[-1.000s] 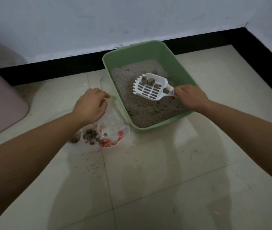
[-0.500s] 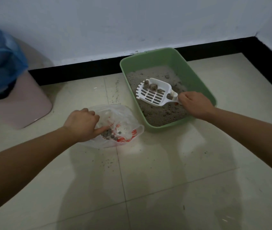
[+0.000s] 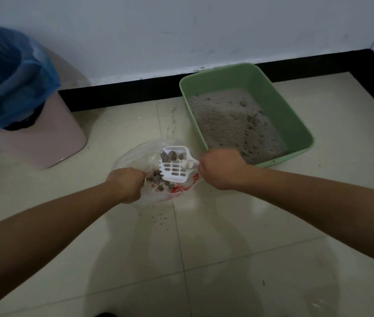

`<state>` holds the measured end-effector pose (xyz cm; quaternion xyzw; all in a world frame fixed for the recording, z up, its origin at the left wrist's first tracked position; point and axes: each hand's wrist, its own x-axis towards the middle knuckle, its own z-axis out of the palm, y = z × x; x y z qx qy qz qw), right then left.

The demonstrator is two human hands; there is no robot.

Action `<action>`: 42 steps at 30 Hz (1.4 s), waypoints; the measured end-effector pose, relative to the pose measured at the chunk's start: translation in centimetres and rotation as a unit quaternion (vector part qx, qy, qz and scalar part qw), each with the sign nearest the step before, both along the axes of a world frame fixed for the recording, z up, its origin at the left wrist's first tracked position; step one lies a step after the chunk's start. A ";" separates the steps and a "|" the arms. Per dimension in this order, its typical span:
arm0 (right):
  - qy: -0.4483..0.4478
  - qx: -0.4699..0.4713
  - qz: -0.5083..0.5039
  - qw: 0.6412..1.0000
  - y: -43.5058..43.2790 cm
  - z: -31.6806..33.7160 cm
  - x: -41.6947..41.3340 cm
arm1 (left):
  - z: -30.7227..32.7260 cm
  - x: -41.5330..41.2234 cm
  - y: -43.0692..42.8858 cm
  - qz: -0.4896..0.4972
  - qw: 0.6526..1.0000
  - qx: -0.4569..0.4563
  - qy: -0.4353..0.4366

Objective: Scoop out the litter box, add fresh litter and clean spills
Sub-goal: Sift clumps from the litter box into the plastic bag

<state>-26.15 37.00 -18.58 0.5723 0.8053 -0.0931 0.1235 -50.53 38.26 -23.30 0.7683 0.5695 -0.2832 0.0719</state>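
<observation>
**Now over the bag: a loaded scoop**

Both sets of fingers are largely hidden behind the backs of the hands. The right hand [image 3: 220,170] is curled round the scoop's handle, which it covers almost fully. The left hand [image 3: 127,184] grips the rim of the plastic bag [image 3: 135,152], fingertips unseen. Both forearms reach forward, wrists bent down.

The white slotted scoop [image 3: 175,164] sits level above the bag's mouth, carrying dark lumpy clumps [image 3: 170,155]. The bag is thin, clear and crinkled, with red print. The green litter box [image 3: 295,124], rectangular with rounded corners, stands just beside it, holding grainy grey litter [image 3: 227,124]. Spilled grains [image 3: 162,219] dot the glossy tiles.
</observation>
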 end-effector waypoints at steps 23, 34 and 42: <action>-0.139 0.062 -0.215 0.965 5.0 3.9 19.6 | 1.2 12.7 4.5 0.186 0.902 0.107 -0.374; -0.225 -0.003 -0.189 0.956 10.2 2.4 23.4 | -1.3 17.5 6.1 0.218 0.895 0.050 -0.386; -0.049 -0.076 -0.107 0.990 9.6 -3.2 21.5 | -2.8 17.2 5.4 0.161 0.917 0.101 -0.351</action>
